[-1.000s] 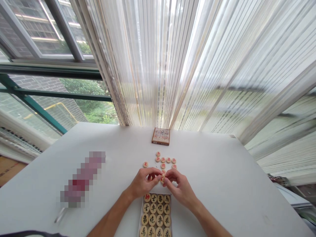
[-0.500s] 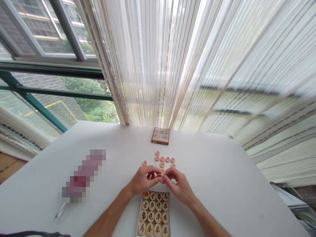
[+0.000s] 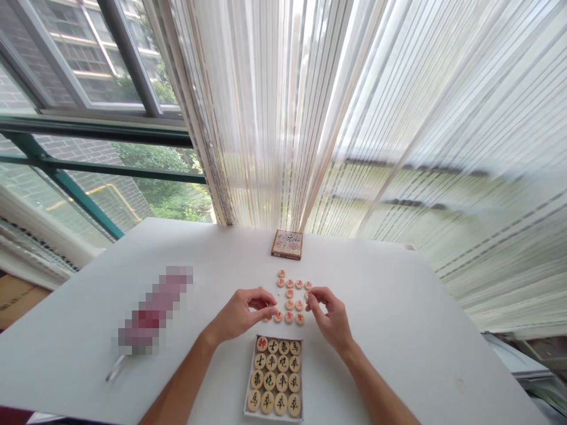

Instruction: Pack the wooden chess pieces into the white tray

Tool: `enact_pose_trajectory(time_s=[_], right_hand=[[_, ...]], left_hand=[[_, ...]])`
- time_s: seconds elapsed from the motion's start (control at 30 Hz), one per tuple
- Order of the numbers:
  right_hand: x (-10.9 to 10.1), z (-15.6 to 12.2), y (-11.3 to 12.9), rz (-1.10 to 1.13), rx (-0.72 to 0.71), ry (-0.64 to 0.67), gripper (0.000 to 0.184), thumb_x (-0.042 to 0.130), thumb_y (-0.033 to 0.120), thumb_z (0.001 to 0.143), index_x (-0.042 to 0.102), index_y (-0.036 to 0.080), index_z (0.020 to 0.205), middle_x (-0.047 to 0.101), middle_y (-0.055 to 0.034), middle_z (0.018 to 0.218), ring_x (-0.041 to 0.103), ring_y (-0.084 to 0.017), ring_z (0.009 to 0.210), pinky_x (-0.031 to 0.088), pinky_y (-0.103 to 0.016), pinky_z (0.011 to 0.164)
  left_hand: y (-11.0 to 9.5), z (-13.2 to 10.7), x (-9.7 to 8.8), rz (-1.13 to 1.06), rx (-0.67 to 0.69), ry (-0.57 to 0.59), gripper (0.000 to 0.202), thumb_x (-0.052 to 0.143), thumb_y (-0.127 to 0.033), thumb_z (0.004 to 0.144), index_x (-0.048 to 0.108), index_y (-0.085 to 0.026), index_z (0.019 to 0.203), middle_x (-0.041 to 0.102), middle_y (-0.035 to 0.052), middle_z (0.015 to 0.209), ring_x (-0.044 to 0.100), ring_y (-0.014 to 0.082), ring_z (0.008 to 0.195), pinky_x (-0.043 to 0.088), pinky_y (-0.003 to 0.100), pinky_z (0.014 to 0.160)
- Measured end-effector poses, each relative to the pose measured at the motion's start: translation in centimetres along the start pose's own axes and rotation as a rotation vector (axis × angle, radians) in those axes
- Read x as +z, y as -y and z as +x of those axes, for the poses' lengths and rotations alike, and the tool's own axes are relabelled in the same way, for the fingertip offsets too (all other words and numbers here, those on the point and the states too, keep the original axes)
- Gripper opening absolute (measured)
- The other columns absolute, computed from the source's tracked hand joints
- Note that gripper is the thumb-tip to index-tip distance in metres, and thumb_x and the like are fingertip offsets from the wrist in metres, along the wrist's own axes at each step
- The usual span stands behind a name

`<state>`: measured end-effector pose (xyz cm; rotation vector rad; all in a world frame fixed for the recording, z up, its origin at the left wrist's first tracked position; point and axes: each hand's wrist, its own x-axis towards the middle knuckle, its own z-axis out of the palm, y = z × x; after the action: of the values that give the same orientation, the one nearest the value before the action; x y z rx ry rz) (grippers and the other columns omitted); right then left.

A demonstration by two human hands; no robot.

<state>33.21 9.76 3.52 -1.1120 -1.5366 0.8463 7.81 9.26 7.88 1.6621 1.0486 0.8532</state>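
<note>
Here, between the left hand [image 3: 243, 311], its fingers slightly parted and seemingly empty, and the right hand [image 3: 330, 311], its fingers nearly pinched and their hold unclear, red-lettered discs [image 3: 289, 305] lie clustered on the white counter [image 3: 390, 330], just beside both.

Pale striped curtains [image 3: 274, 118] beside a window [image 3: 100, 128]

Bright daylt thru curtain [image 3: 345, 136], edges stretched, 1 pixelated patch [image 3: 153, 313].
</note>
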Motion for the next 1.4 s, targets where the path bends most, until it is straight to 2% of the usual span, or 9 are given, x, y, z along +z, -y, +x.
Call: enact_pose_trajectory(time_s=[0.13, 0.23, 0.43, 0.53, 0.73, 0.87, 1.03, 1.4], right_hand=[[-0.3, 0.3, -0.3, -0.025, 0.000, -0.045, 0.021, 0.060, 0.040, 0.096, 0.064, 0.019, 0.099, 0.070, -0.0048, 0.079, 0.069, -0.019, 0.067, 0.051, -0.026, 0.054], [-0.3, 0.3, -0.6, -0.040, -0.002, -0.061, 0.021, 0.061, 0.040, 0.095, 0.064, 0.020, 0.099, 0.070, -0.0051, 0.079, 0.069, -0.018, 0.067, 0.046, -0.023, 0.047], [-0.2, 0.5, -1.1, -0.051, -0.024, -0.071, 0.019, 0.060, 0.039, 0.095, 0.065, 0.021, 0.097, 0.070, -0.0037, 0.077, 0.067, -0.017, 0.064, 0.053, -0.026, 0.055], [-0.2, 0.6, -1.2, -0.055, -0.027, -0.071, 0.019, 0.060, 0.038, 0.095, 0.065, 0.020, 0.097, 0.070, -0.0036, 0.076, 0.067, -0.017, 0.064, 0.053, -0.025, 0.054], [-0.1, 0.6, -1.3, -0.065, -0.029, -0.076, 0.018, 0.060, 0.038, 0.096, 0.065, 0.020, 0.097, 0.070, -0.0037, 0.076, 0.067, -0.017, 0.064, 0.051, -0.023, 0.050], [-0.1, 0.5, -1.3, -0.068, -0.034, -0.081, 0.019, 0.060, 0.038, 0.095, 0.065, 0.020, 0.097, 0.070, -0.0039, 0.077, 0.067, -0.017, 0.064, 0.053, -0.024, 0.052], [-0.1, 0.5, -1.1, -0.073, -0.036, -0.076, 0.019, 0.060, 0.038, 0.095, 0.066, 0.020, 0.097, 0.070, -0.0040, 0.076, 0.066, -0.017, 0.064, 0.052, -0.024, 0.051], [-0.1, 0.4, -1.4, -0.090, -0.038, -0.068, 0.017, 0.060, 0.036, 0.095, 0.066, 0.020, 0.099, 0.071, -0.0037, 0.078, 0.067, -0.017, 0.065, 0.049, -0.022, 0.047]], left_hand=[[-0.7, -1.3, 0.4, 0.015, -0.047, 0.084, 0.022, 0.068, -0.036, 0.091, 0.076, -0.018, 0.099, 0.077, 0.0044, 0.093, 0.073, 0.0184, 0.083, 0.059, 0.029, 0.079], [-0.7, -2.0, 0.7, 0.031, -0.065, 0.106, 0.020, 0.066, -0.034, 0.093, 0.074, -0.018, 0.102, 0.077, 0.0043, 0.098, 0.072, 0.0186, 0.087, 0.058, 0.028, 0.081], [-0.4, -2.8, 0.7, 0.070, -0.063, 0.108, 0.020, 0.063, -0.032, 0.094, 0.072, -0.019, 0.106, 0.076, 0.0048, 0.101, 0.071, 0.0185, 0.091, 0.055, 0.028, 0.082], [-1.0, -3.0, 0.7, 0.144, -0.065, 0.117, 0.021, 0.063, -0.035, 0.093, 0.073, -0.020, 0.104, 0.075, 0.0041, 0.104, 0.068, 0.0172, 0.088, 0.053, 0.028, 0.080], [-1.9, -3.7, 1.4, 0.319, -0.076, 0.143, 0.009, 0.070, -0.030, 0.087, 0.073, -0.023, 0.091, 0.072, -0.0014, 0.092, 0.062, 0.0147, 0.082, 0.047, 0.025, 0.077], [-1.5, -4.3, 2.3, 0.429, -0.096, 0.141, 0.006, 0.073, -0.027, 0.084, 0.074, -0.025, 0.090, 0.069, -0.0023, 0.090, 0.063, 0.0151, 0.083, 0.046, 0.025, 0.080], [-1.1, -4.9, 3.3, 0.498, -0.146, 0.156, 0.007, 0.073, -0.024, 0.083, 0.076, -0.027, 0.089, 0.067, -0.0018, 0.090, 0.064, 0.0163, 0.085, 0.046, 0.025, 0.076], [-1.6, -4.8, 3.6, 0.549, -0.041, 0.125, 0.009, 0.072, -0.018, 0.085, 0.072, -0.024, 0.090, 0.069, -0.0014, 0.088, 0.062, 0.0177, 0.088, 0.045, 0.028, 0.080]])
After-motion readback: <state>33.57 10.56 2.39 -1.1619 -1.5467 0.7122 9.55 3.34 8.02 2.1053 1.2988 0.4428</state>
